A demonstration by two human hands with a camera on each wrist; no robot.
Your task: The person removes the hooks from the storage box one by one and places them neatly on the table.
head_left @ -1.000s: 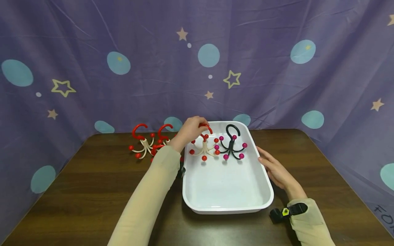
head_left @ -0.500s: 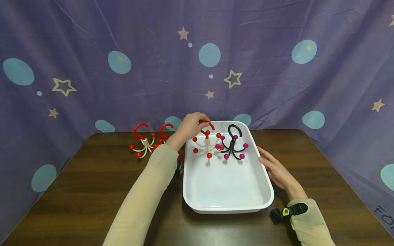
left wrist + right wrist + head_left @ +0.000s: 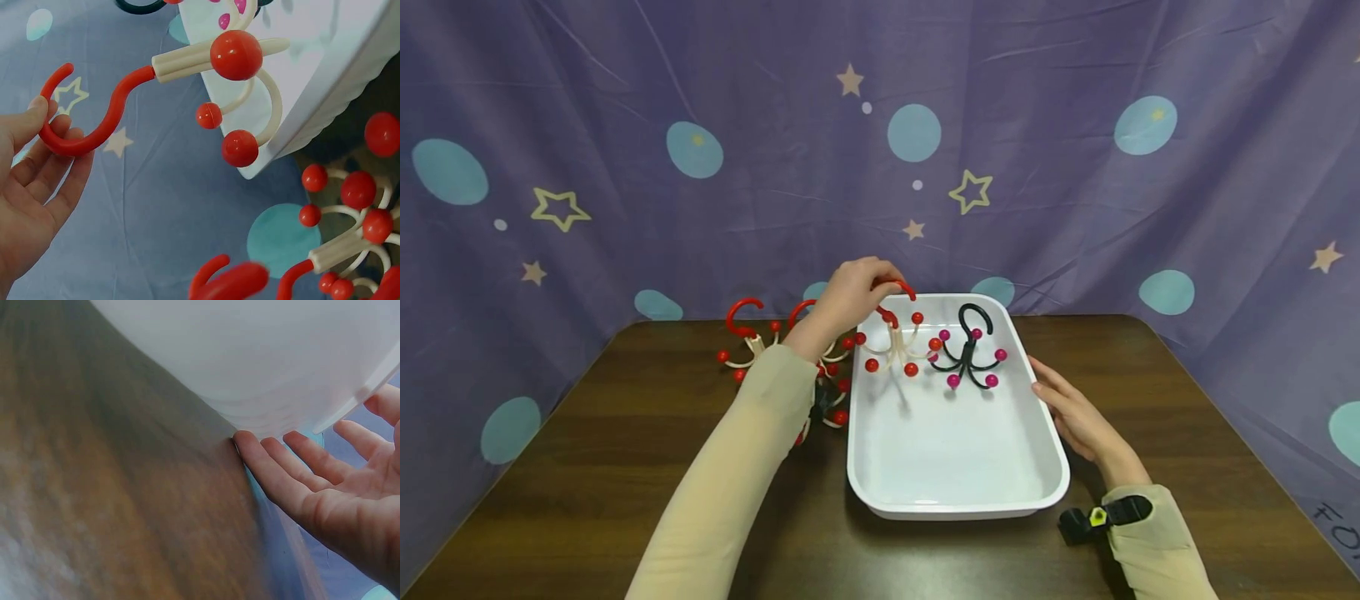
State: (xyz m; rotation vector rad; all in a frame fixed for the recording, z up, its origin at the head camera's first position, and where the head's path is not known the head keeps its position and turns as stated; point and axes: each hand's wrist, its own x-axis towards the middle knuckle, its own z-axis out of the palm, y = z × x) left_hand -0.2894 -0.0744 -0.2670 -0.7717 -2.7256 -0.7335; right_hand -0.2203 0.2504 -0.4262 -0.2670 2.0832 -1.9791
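My left hand (image 3: 850, 292) pinches the curved red hook of a cream hook hanger (image 3: 896, 342) with red ball-tipped arms. This hanger hangs over the back left of a white tray (image 3: 955, 454), its shadow on the tray floor below. The left wrist view shows thumb and fingers at the hook's curve. A black hook hanger (image 3: 967, 354) with magenta balls stands in the tray, just right of the held one. At the tray's right side, my right hand (image 3: 1078, 425) touches the rim and outer wall with fairly straight fingers, the thumb near the rim.
Several more red-and-cream hook hangers (image 3: 745, 308) stand on the brown table (image 3: 587, 467) left of the tray, partly hidden by my left arm. A purple curtain (image 3: 775, 167) with stars and dots hangs behind the table. A black strap (image 3: 1127, 510) circles my right wrist.
The left hand and its hanger moved slightly right, then rose and drifted left, and the hanger's shadow fell farther below it. My right hand and the tray have stayed in place.
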